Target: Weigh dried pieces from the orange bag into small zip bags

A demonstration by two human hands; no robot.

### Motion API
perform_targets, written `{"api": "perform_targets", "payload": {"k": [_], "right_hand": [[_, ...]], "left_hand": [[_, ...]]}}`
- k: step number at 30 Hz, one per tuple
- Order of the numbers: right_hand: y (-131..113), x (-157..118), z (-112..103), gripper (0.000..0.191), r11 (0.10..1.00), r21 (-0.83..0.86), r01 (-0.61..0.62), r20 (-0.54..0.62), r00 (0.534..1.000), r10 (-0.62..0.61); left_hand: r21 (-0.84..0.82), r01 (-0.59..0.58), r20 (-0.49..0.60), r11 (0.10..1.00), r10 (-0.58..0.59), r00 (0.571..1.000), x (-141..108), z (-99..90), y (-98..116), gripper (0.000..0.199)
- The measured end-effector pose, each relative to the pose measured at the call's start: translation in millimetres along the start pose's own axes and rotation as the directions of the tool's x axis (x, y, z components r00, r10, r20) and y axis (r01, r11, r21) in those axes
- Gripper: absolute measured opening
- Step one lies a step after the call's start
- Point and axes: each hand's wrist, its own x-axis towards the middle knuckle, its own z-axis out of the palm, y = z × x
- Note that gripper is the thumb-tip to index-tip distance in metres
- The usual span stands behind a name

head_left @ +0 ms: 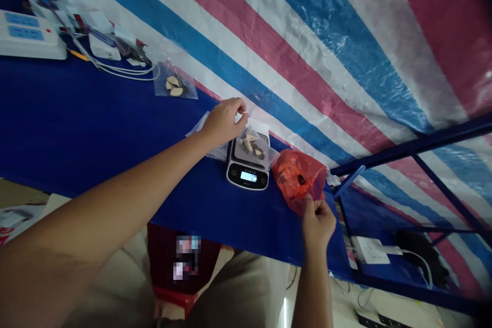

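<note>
A black and white digital scale (248, 177) with a lit display stands on the blue table. On its plate lies a clear bag with pale and dark dried pieces (251, 146). My left hand (226, 120) is over the scale's back left corner, thumb and fingers drawn together; what they hold, if anything, is too small to make out. To the right of the scale sits a red plastic bag (294, 177) with a dark opening. The fingers of my right hand (318, 218) pinch the red bag's near right edge.
Behind left, another clear bag of pale pieces (176, 86) lies near white cables and a power strip (31, 36). Flat clear bags (218, 151) lie left of the scale. A striped sheet (269, 51) hangs behind the blue table (96, 128). A blue metal frame (415, 138) stands right.
</note>
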Motion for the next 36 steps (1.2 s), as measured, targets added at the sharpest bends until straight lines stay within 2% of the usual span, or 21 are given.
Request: {"api": "perform_targets", "payload": {"k": [2, 3, 5, 7, 11, 13, 17, 21, 23, 26, 28, 30, 34, 36], "right_hand": [[7, 17, -5, 0.033, 0.990, -0.129, 0.061, 0.071, 0.996, -0.052], [9, 26, -5, 0.028, 0.986, -0.142, 0.093, 0.131, 0.989, -0.075], [12, 44, 2, 0.026, 0.985, -0.104, 0.139, 0.215, 0.970, -0.114], [15, 57, 12, 0.026, 0.988, -0.065, 0.139, 0.230, 0.966, -0.120], [24, 73, 22, 0.025, 1.000, 0.001, 0.030, 0.160, 0.987, -0.030], [26, 79, 22, 0.025, 0.996, 0.083, -0.038, 0.171, 0.985, 0.023], [21, 95, 14, 0.023, 0.949, 0.283, -0.138, 0.329, 0.944, 0.039], [12, 106, 6, 0.025, 0.838, 0.462, -0.291, 0.481, 0.876, 0.040], [8, 106, 4, 0.027, 0.810, 0.474, -0.346, 0.520, 0.852, 0.060], [3, 100, 4, 0.033, 0.818, 0.441, -0.370, 0.565, 0.822, 0.067], [2, 98, 5, 0.038, 0.832, 0.438, -0.341, 0.573, 0.819, 0.034], [3, 99, 7, 0.039, 0.881, 0.411, -0.232, 0.521, 0.853, -0.018], [12, 108, 18, 0.042, 0.983, 0.175, 0.047, 0.358, 0.927, -0.108], [18, 111, 24, 0.044, 0.992, 0.063, 0.109, 0.304, 0.945, -0.123]], "left_hand": [[0.018, -0.018, -0.002, 1.000, 0.018, 1.000, 0, 0.5, 2, 0.007], [0.026, -0.017, 0.002, 1.000, 0.017, 1.000, 0, 0.8, 2, 0.006], [0.041, -0.001, 0.015, 0.999, 0.001, 1.000, -1, 1.3, 2, 0.006], [0.051, 0.013, 0.025, 0.999, -0.014, 1.000, -1, 1.6, 1, 0.006], [0.062, 0.005, 0.038, 0.998, -0.007, 0.999, -2, 2.2, 0, 0.007], [0.063, 0.000, 0.045, 0.998, -0.003, 0.999, -2, 2.5, 0, 0.007], [0.061, 0.011, 0.059, 0.998, -0.015, 0.998, -2, 1.3, 2, 0.006], [0.052, 0.017, 0.069, 0.999, -0.021, 0.997, -1, -1.3, 5, 0.005], [0.048, 0.018, 0.071, 0.999, -0.022, 0.997, -1, -1.9, 5, 0.005], [0.044, 0.015, 0.073, 0.999, -0.018, 0.997, -1, -1.9, 5, 0.007], [0.048, 0.015, 0.076, 0.999, -0.019, 0.997, -1, -2.1, 5, 0.007], [0.055, 0.016, 0.089, 0.998, -0.021, 0.996, -2, -2.6, 6, 0.008], [0.050, 0.015, 0.109, 0.999, -0.021, 0.994, -2, -3.3, 7, 0.008], [0.047, 0.010, 0.112, 0.999, -0.016, 0.994, -2, -3.2, 7, 0.009]]}}
